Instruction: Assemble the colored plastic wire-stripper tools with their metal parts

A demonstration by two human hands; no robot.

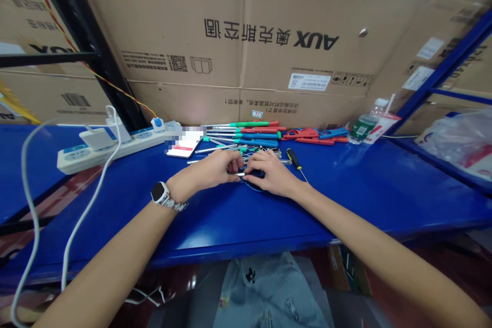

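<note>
Close together over the blue table, my left hand and my right hand work on one small item. My left fingers are closed in a pinch at a short silver metal piece. Beside it, my right fingers curl around a dark blue piece, its kind mostly hidden by them. A thin blue loop hangs just below my right fingers. Behind the hands lie several long tools with green, red and blue handles. A yellow-and-black screwdriver rests right of my right hand.
A phone and a white power strip with plugs and a white cable are at left. Red and blue plastic tools, a bottle and a cup stand back right. A large cardboard box walls the rear.
</note>
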